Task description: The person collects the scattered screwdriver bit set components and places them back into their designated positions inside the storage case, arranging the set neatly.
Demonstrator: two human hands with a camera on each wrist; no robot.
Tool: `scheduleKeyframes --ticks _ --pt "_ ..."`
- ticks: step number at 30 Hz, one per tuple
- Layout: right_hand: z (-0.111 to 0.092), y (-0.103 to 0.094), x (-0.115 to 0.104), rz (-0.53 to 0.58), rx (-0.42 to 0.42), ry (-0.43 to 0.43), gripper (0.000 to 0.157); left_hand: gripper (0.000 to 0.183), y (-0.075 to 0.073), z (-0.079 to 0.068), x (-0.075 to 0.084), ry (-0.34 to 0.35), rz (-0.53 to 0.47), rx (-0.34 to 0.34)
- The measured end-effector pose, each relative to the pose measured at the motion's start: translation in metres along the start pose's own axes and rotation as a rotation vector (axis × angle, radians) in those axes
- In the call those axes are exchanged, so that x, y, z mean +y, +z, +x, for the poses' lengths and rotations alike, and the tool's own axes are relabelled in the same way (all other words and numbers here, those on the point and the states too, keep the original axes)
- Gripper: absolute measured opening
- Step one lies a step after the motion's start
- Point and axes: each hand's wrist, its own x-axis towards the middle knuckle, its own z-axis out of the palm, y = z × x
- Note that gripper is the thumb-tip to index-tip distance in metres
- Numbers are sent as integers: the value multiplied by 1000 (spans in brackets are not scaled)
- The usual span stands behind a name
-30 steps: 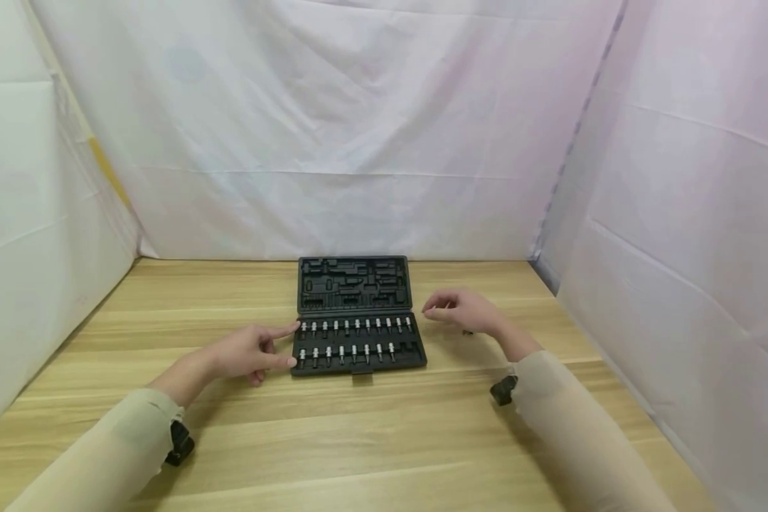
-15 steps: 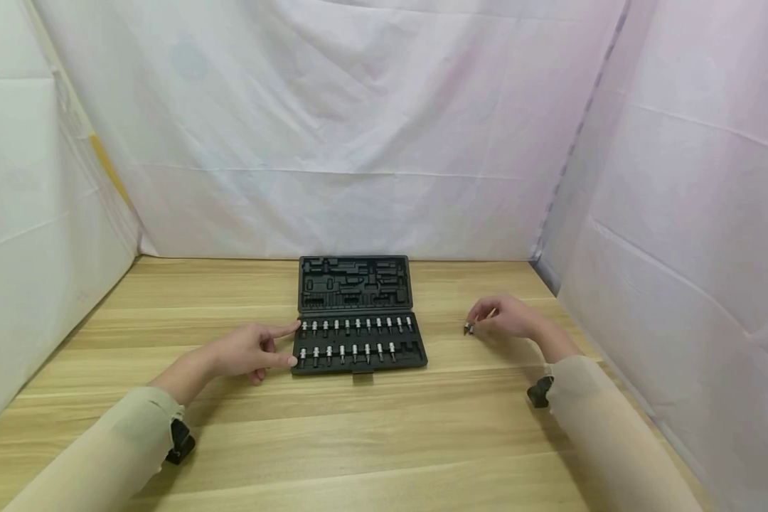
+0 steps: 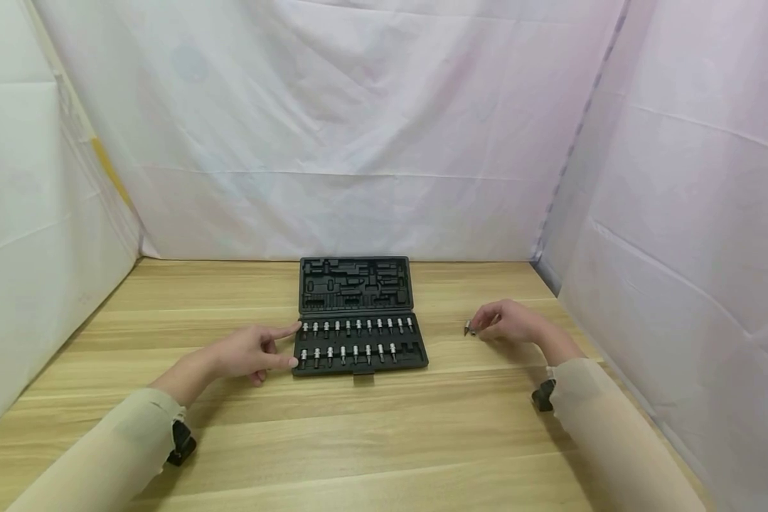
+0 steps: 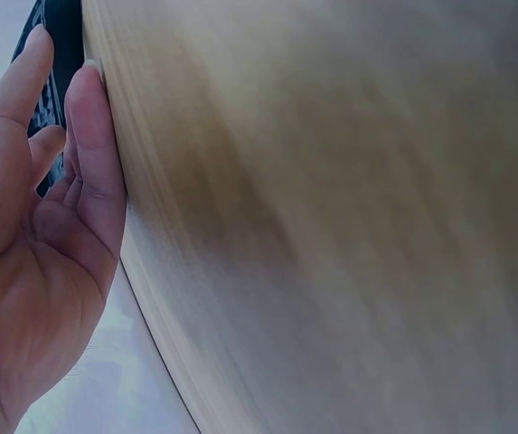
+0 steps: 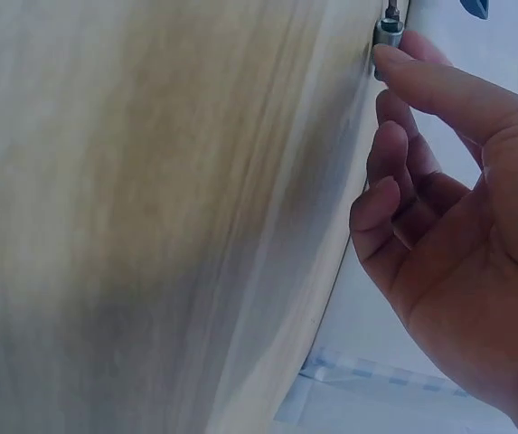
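A black socket case (image 3: 352, 340) lies unfolded on the table, with two rows of silver bit sockets (image 3: 355, 350) in its near half. My left hand (image 3: 246, 352) rests at the case's left edge, index finger and thumb stretched out against it; the other fingers bend underneath. To the right of the case, my right hand (image 3: 508, 321) is low over the table. Its thumb and index finger pinch a small bit socket (image 5: 388, 34), seen best in the right wrist view. A pointed dark bit tip (image 3: 466, 330) shows just left of those fingertips in the head view.
The case's far half, a moulded lid (image 3: 356, 284), lies folded back with vacant recesses. At the right end of the near row is an unfilled slot (image 3: 412, 350). White cloth (image 3: 358, 128) hangs behind and at both sides of the wooden table (image 3: 358, 441).
My right hand has moved right, from beside the case to the bit socket on the table, and its thumb and finger have come together on it. The left hand has stayed at the case.
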Motion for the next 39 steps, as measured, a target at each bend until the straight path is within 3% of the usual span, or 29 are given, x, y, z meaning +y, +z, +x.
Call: scheduleKeyframes --ticks 16,24,39 --pt "-10 -6 -2 -109 -10 0 7 89 1 0 1 -3 8 3" --pt "-9 0 -21 127 -3 8 20 90 0 0 2 -4 1 2" --pt "13 36 -64 324 -60 -95 34 91 0 0 2 -4 6 -1"
